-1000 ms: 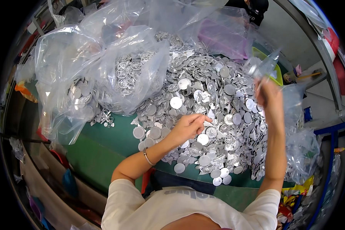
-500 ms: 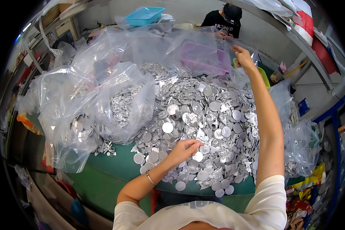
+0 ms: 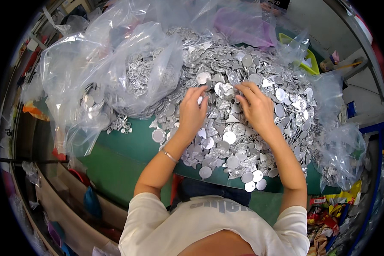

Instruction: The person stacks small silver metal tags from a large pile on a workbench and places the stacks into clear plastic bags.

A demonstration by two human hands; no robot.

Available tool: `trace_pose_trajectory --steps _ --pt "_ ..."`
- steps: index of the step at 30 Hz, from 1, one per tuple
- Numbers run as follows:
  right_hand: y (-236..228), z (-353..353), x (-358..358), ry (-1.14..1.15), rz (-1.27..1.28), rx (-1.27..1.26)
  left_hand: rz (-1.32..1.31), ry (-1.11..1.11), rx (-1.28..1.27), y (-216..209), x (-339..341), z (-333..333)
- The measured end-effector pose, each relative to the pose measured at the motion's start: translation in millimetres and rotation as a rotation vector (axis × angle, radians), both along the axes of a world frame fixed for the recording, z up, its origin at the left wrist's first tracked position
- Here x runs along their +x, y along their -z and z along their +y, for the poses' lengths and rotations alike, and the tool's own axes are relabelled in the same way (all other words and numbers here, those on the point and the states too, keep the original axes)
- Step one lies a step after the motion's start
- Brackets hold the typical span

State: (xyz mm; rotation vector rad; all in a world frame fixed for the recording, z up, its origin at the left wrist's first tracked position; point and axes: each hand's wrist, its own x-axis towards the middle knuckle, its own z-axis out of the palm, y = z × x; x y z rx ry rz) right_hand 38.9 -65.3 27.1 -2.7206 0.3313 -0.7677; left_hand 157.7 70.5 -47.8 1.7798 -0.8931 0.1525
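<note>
A broad heap of small silver metal pieces, many of them round discs and others pointed or openwork, covers the green table before me. My left hand reaches over the heap's middle, thumb and forefinger apart. A bright silver piece shows in the gap between them; whether they touch it I cannot make out. Across a short gap, my right hand rests at the pieces with its fingers curved and the thumb apart. Nothing shows in its grip, though its palm side is hidden.
Clear plastic bags lie to the left, one around openwork silver pieces. Behind the heap is a purple tray under plastic. A yellow-green basket stands far right, and more plastic bags hang at the table's right side.
My right hand has come back from the far right near the basket to the heap. My left hand has shifted forward and slightly left. The view has tilted downward.
</note>
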Motion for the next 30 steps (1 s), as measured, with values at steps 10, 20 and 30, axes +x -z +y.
trace_pose_trajectory --steps 10,20,30 --pt "20 3 19 0.058 0.262 -0.275 -0.146 -0.133 0.370 -20 20 -20" --pt "31 24 -47 -0.146 0.306 -0.228 -0.238 0.088 0.084 -14 14 -4" --pt "20 -5 -62 -0.120 -0.009 0.005 -0.249 0.256 0.239 -18 -7 28"
